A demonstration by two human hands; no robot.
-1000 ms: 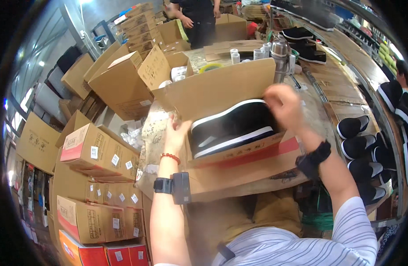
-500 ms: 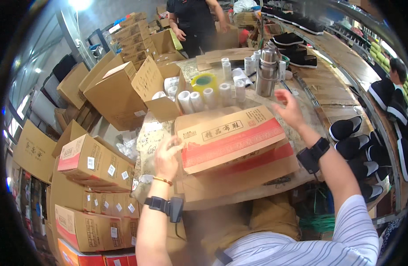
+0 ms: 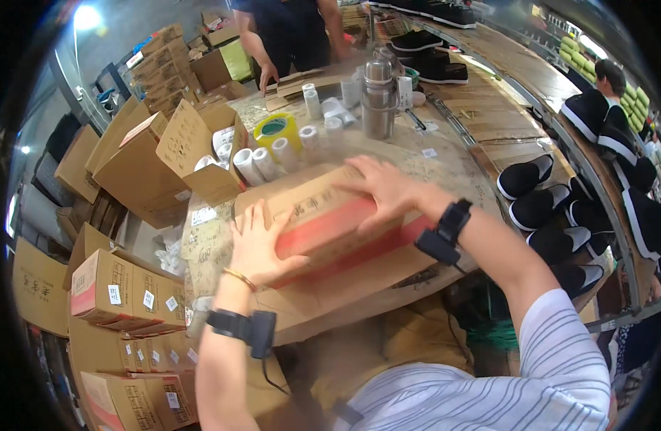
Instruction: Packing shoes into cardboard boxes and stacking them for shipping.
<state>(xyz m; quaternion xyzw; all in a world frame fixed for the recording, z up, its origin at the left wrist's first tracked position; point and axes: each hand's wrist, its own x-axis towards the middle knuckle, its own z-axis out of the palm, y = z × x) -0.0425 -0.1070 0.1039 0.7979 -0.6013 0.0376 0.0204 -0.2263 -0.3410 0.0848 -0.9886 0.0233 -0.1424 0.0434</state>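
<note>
A brown cardboard shoe box [image 3: 323,228] with a red band lies before me on a larger flat piece of cardboard [image 3: 323,305], slightly smeared by motion. My left hand [image 3: 260,251] rests on the box's left end, fingers spread. Across its right part lies my right hand [image 3: 389,192], its fingers also apart and flat on the surface. Neither hand is closed round anything. Wrist straps with black modules sit on both forearms.
Behind the box are white label rolls [image 3: 262,164], a yellow tape roll [image 3: 274,129] and a steel flask [image 3: 378,100]. Cartons [image 3: 129,287] are stacked left; black shoes [image 3: 539,201] fill racks right. A person [image 3: 294,32] stands across the table.
Both hands have come down onto the box; the right one moved inward and left from beyond its edge. The view has shifted. The person opposite reaches toward the table.
</note>
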